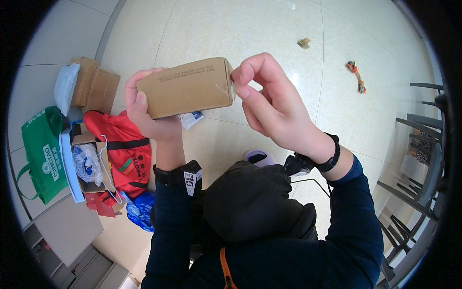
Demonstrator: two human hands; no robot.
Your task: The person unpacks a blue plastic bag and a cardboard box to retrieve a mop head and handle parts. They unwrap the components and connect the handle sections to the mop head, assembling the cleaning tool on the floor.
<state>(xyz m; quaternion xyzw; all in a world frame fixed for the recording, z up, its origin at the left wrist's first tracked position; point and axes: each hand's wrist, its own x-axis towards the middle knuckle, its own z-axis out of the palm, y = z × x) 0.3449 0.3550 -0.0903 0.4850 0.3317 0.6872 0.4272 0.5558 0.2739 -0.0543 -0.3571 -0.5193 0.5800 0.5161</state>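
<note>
A small brown cardboard box point(185, 89), with faint print along its upper side, is held up in front of me. My left hand point(140, 103) is closed around its left end, thumb on the near face. At the box's right end, my right hand point(269, 96) has thumb and forefinger pinched together. A thin shiny edge, perhaps clear tape, shows on that end, but whatever lies between the fingertips is too small to make out. Both wrists wear black bands.
Along the left lie a red bag point(127, 149), a green tote bag point(45, 154), an open carton point(86, 164) with plastic wrapping, and stacked cardboard boxes point(101, 89). A rope toy point(356, 77) lies on the tile floor. Dark chairs point(423, 168) line the right.
</note>
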